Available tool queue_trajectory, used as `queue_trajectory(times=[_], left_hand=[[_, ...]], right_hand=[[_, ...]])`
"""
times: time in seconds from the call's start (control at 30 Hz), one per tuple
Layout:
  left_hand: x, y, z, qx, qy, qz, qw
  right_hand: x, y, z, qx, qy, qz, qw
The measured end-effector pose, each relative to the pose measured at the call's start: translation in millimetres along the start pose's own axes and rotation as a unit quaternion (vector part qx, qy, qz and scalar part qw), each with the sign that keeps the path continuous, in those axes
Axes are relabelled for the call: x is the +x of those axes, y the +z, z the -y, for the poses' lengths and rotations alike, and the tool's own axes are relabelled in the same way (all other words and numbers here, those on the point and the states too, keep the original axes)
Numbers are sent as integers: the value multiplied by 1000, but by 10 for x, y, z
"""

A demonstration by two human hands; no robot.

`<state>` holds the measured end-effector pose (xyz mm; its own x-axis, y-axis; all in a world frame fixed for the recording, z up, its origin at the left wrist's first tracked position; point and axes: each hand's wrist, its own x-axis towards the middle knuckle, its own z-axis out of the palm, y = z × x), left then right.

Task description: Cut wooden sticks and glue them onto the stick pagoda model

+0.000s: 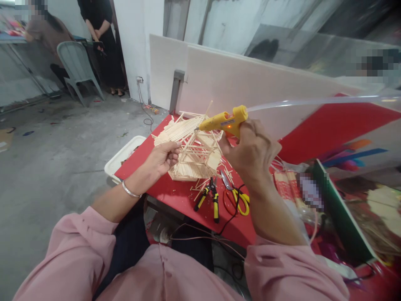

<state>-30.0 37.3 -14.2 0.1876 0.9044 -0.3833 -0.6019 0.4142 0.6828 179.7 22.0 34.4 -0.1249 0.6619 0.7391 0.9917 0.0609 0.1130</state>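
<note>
Far left in the background there's a grey plastic chair (77, 67) on the concrete floor, with two people beyond it (nothing to do with my bench). Closer in, a white tub (124, 155) sits just off the left corner of my red table (175, 196).

My left hand (163, 159) is curled onto the left side of the stick house (191, 150), thumb on top and fingers tucked against the wall sticks, so it's a closed hold on the model. There's a silver bangle (130, 191) on that wrist. The house sits on the table near the back left corner, roof slanting up toward the white partition (250, 79), with loose sticks scattered around its base.

The yellow glue gun (224, 121) is above the house, nozzle pointing left at the roof sticks. I honestly can't tell if the tip is touching or just off it. A little orange light glows on its body, and a clear glue stick (313, 101) trails out the back to the right. My right hand (250, 152) is wrapped tight around the gun's handle.

Below that, on the table: yellow-and-black pliers (209, 198), then yellow-handled scissors (234, 196) right beside them with a black cord running across. Far right is a green-edged board (341, 209) amid blurry clutter.
</note>
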Motion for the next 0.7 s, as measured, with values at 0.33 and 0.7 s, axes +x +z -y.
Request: queue_trajectory(times=[0.33, 0.7], left_hand=[[1, -1, -17, -2, -11, 3, 1000], [41, -56, -24, -40, 3, 32, 999]], right_hand=[[-8, -15, 16, 7, 3, -1, 1000], [-10, -13, 37, -9, 7, 8, 1000]])
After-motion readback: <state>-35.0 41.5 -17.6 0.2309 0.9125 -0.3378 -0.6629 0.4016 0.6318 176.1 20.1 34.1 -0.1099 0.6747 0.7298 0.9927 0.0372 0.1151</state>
